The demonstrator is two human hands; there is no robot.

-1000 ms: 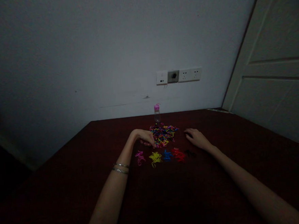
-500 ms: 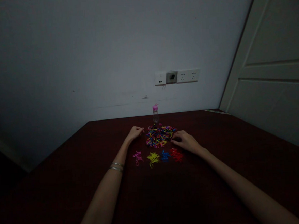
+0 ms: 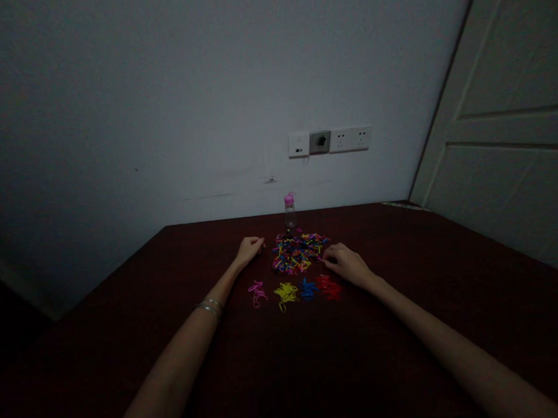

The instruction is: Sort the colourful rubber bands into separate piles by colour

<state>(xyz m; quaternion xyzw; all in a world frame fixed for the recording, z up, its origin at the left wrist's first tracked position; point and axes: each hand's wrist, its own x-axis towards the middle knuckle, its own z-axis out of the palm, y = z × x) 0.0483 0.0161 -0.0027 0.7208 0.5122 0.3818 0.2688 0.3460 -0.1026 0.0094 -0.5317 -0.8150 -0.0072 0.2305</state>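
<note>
A heap of mixed coloured bands [image 3: 297, 252] lies on the dark red table [image 3: 289, 355]. Left of the heap rests my left hand [image 3: 250, 248], its fingers curled closed; whether they hold anything is too small to tell. My right hand [image 3: 346, 263] is at the heap's right edge, thumb and fingertips pinched together at a small pink band [image 3: 321, 259]. In front of the heap are separate small piles: pink [image 3: 257, 292], yellow [image 3: 286, 292], blue [image 3: 308, 288] and red [image 3: 330, 287].
Behind the heap stands a clear bottle with a pink cap [image 3: 289, 211]. A pale wall [image 3: 205, 112] with sockets [image 3: 349, 139] rises at the table's far edge. To the right is a panelled door [image 3: 517, 128].
My left hand has shifted slightly left, away from the heap, and its forearm has swung left. The fingers of my right hand have closed together at the pink band.
</note>
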